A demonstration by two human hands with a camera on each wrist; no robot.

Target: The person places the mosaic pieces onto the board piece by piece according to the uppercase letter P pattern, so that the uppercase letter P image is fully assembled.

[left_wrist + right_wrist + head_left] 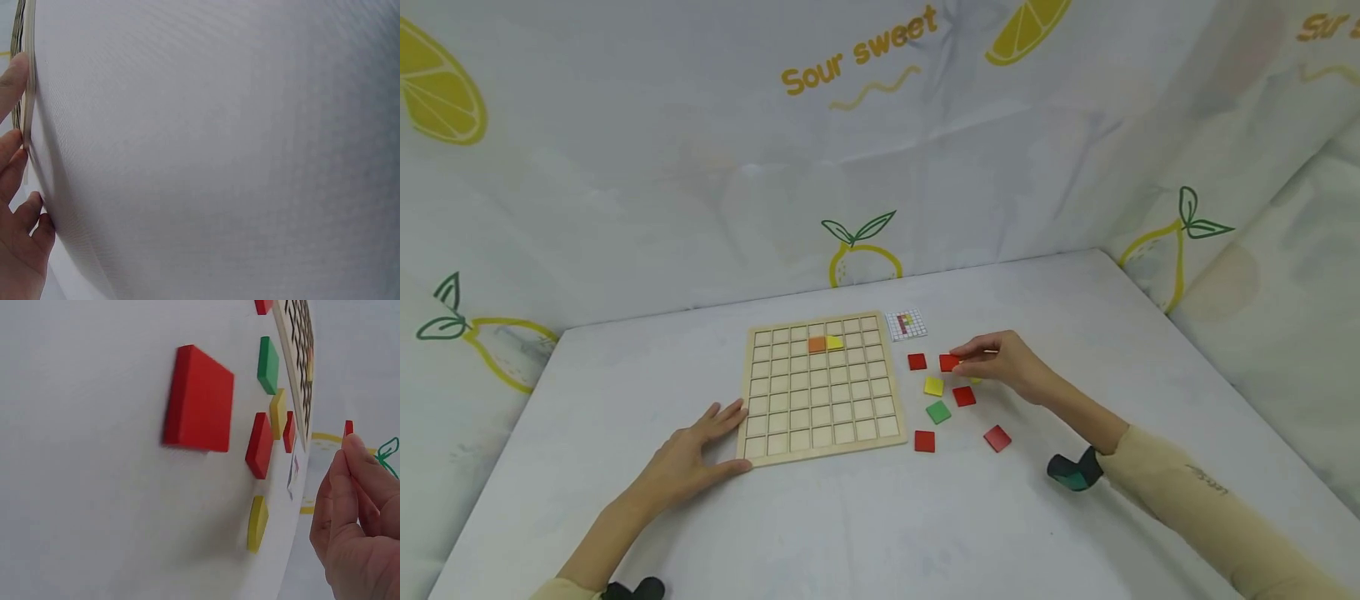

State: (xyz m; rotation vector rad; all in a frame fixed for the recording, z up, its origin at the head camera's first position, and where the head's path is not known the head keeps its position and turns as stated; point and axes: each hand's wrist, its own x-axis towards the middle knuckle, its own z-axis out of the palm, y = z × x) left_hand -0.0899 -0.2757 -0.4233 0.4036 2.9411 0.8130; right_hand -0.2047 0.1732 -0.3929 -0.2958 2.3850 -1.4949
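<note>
My right hand (pixel 1003 365) pinches a red square tile (pixel 948 362) between thumb and fingertips; in the right wrist view the tile (pixel 349 427) is held up off the table. Below that hand lie several loose tiles: red (pixel 964 396), yellow (pixel 933 386) and green (pixel 938 412). A wooden grid board (pixel 820 457) lies flat to the left of them. In its upper rows sit an orange tile (pixel 817 345) and, beside it, a yellow piece (pixel 834 342). My left hand (pixel 688 457) touches the board's left edge with spread fingers, the thumb at the near-left corner.
A small printed pattern card (pixel 907 325) lies by the board's far right corner. The table carries a white cloth (pixel 850 533), and a lemon-print curtain (pixel 715 183) rises behind it. Nearer to me lie more red tiles (pixel 997 438), one close to the board's right corner.
</note>
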